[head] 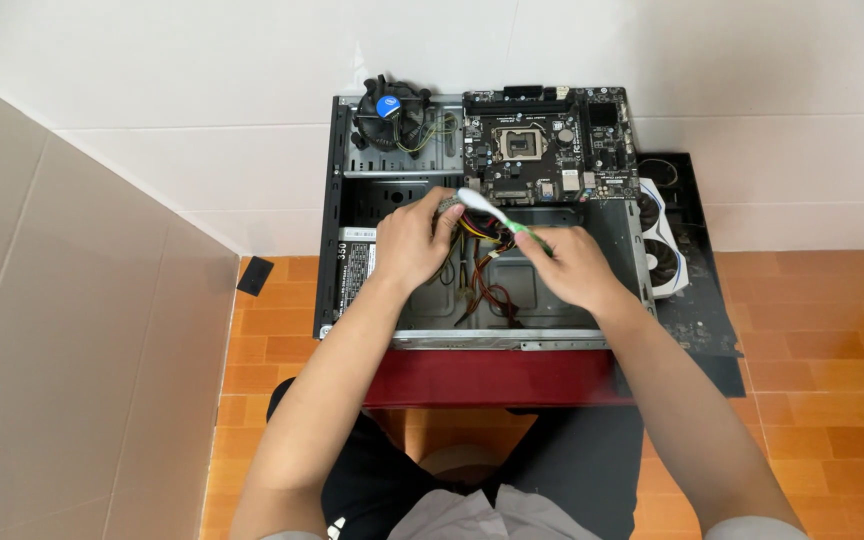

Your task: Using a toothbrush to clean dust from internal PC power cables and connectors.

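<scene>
A: Item one, the hands?

B: The left hand [414, 240] is curling shut around a small grey part [449, 205], pinching it over the open computer case [332, 250]. The right hand [574, 265] is gripping the green handle of a toothbrush [497, 213], fingers closed on it. The white head of the brush is pointing at the grey part and appears to be touching it.

A: Item two, the case?

B: It is lying on its side on a dark red stand [492, 375], open face up. A bundle of red, yellow and black wires [482, 270] is trailing inside it, just below both hands. A power supply [356, 262] with a label is sitting in the left end, partly under the left wrist.

A: Item three, the loose parts?

B: A motherboard [550, 145] is resting across the far edge of the case, its socket facing up. A round cooling fan [392, 112] with a blue centre is sitting just left of the motherboard. A graphics card [660, 245] with white fans is lying to the right of the case on a black side panel [697, 290].

A: Item four, the surroundings?

B: A small black square [254, 275] is lying on the orange floor tiles [822, 340], well to the left of the case.
</scene>
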